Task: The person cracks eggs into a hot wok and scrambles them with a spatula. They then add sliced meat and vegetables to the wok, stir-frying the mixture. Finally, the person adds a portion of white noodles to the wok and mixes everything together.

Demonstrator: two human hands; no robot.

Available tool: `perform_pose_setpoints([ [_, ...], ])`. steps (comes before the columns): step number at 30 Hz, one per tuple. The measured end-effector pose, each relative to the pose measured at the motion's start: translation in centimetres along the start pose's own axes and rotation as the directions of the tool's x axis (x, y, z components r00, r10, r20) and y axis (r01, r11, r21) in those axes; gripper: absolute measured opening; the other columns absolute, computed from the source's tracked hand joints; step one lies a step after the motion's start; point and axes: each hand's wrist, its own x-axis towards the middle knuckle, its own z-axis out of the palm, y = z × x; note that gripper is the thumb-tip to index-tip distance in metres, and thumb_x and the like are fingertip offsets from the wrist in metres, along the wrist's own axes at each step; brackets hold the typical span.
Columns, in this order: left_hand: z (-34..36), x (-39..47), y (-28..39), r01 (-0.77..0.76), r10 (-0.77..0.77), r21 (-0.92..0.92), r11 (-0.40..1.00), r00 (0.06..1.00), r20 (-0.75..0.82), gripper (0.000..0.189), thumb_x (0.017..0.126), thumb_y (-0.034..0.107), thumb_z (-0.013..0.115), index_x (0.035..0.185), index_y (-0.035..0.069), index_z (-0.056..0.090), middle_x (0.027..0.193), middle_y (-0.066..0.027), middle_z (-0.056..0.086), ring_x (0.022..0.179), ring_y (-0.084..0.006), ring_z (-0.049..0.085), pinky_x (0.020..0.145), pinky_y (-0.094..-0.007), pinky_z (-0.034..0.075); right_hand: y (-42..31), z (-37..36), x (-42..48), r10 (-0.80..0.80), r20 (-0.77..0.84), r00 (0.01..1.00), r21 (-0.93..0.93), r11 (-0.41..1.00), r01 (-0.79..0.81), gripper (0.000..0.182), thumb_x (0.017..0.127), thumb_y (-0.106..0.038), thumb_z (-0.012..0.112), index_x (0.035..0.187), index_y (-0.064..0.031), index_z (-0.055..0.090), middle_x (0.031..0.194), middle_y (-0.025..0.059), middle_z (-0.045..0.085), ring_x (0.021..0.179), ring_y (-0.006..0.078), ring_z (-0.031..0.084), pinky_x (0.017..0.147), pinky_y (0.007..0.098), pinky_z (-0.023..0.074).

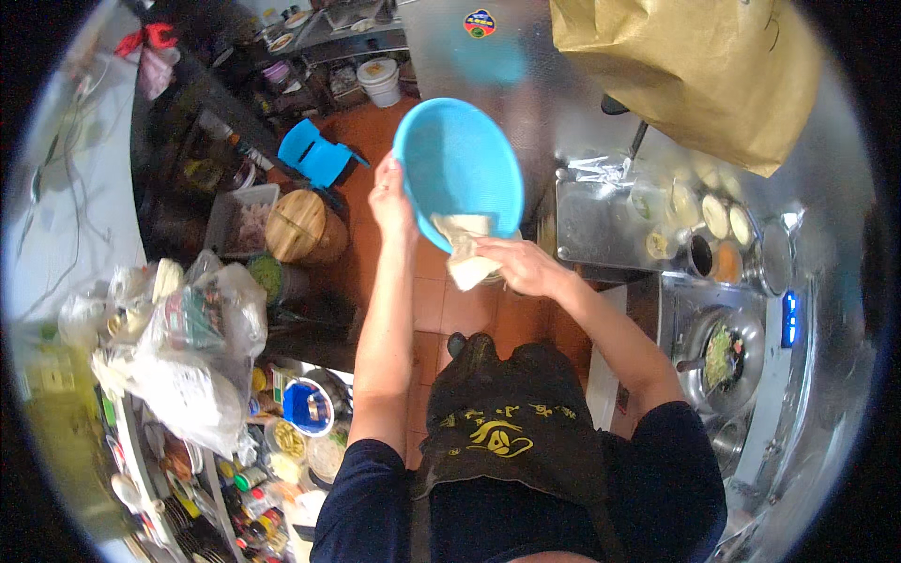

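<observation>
A light blue plastic basin [457, 155] is held up in front of me, tilted so that its inside faces my view. My left hand [391, 200] grips its left rim. At the lower rim my right hand [524, 264] holds a pale cloth [466, 246], which is draped over the edge with part of it inside the basin. The right fingertips press the cloth near the rim. Nothing else lies inside the basin as far as I can see.
To the right, a steel counter [598, 232] bears bowls of ingredients, with a wok [721, 359] of food nearer me. On the left stand a wooden-lidded tub [303, 225], a blue plastic chair [313, 153] and bulging plastic bags [190, 352]. A brown paper bag [690, 70] hangs at upper right.
</observation>
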Motion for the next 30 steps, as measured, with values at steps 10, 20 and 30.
perform_pose_setpoints([
  [10,-1.8,3.2,-5.6,0.109,-0.110,0.037,0.993,0.993,0.038,0.013,0.088,0.001,0.065,0.099,-0.004,0.070,0.143,-0.0059,0.049,0.115,-0.0179,0.058,0.096,-0.0321,0.045,6.6,3.1,6.1,0.564,-0.259,0.784,0.666,0.692,-0.278,0.030,0.099,-0.015,0.054,0.126,0.0000,0.056,0.112,0.0136,0.067,0.099,0.0211,0.067,0.086,0.0339,0.0548],
  [20,3.7,2.9,-3.7,0.105,-0.098,0.038,0.994,0.982,-0.164,0.045,0.083,-0.006,0.058,0.127,0.001,0.061,0.112,-0.0095,0.068,0.101,-0.0197,0.062,0.089,-0.0328,0.050,6.0,4.9,4.6,-0.095,-0.384,0.918,-0.194,0.981,0.020,0.057,0.086,-0.005,0.052,0.143,0.0011,0.045,0.150,0.0159,0.043,0.134,0.0331,0.047,0.111,0.0458,0.0403],
  [30,1.3,5.8,0.5,0.149,-0.142,0.039,0.988,0.979,-0.143,0.045,0.083,-0.005,0.056,0.128,-0.001,0.060,0.114,-0.0116,0.067,0.102,-0.0217,0.063,0.093,-0.0351,0.050,16.4,1.4,-0.1,-0.081,-0.200,0.976,-0.241,0.970,0.031,0.052,0.087,0.005,0.051,0.136,-0.0112,0.054,0.146,0.0084,0.050,0.133,0.0286,0.049,0.113,0.0433,0.0395],
])
